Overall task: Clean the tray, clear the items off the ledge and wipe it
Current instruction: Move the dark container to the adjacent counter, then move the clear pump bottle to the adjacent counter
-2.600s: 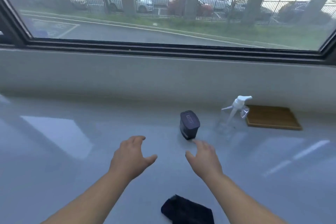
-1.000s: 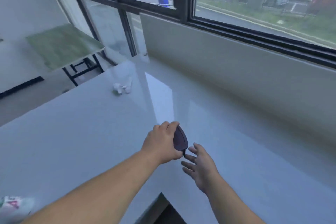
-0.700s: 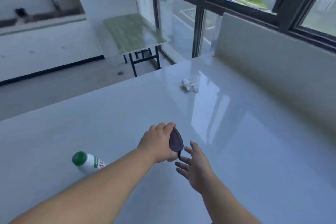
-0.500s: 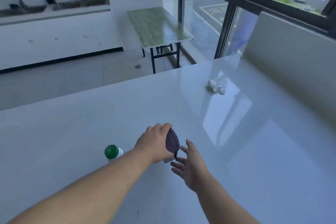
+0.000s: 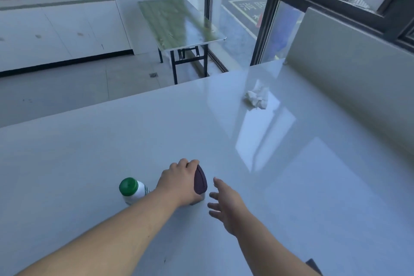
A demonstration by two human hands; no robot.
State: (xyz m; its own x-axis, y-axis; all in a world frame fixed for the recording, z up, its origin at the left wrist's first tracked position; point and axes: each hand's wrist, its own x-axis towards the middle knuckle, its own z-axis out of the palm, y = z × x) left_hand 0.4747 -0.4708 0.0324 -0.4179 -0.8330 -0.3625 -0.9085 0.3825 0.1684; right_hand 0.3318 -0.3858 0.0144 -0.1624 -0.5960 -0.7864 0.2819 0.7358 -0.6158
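Glossy white ledge [image 5: 291, 186] fills our frame: at lower centre our left hand [image 5: 179, 182] grips a dark box [image 5: 200, 179], our right hand [image 5: 226, 203] spread open beside it. A green-capped bottle [image 5: 132, 189] lies just left; crumpled tissue [image 5: 257, 97] upper right.

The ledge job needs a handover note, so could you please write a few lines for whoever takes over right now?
Left hand: closed around the small dark container, held low over the ledge beside the green-capped white bottle.
Right hand: open, empty, just right of the container.
Also on the ledge: a crumpled white tissue near the far window end.
Tray, spray bottle: not in view. Only a dark corner shows at the bottom edge; can't identify it.
Done: container lifted.
Left: set it down off the ledge, clear bottle and tissue, wipe.
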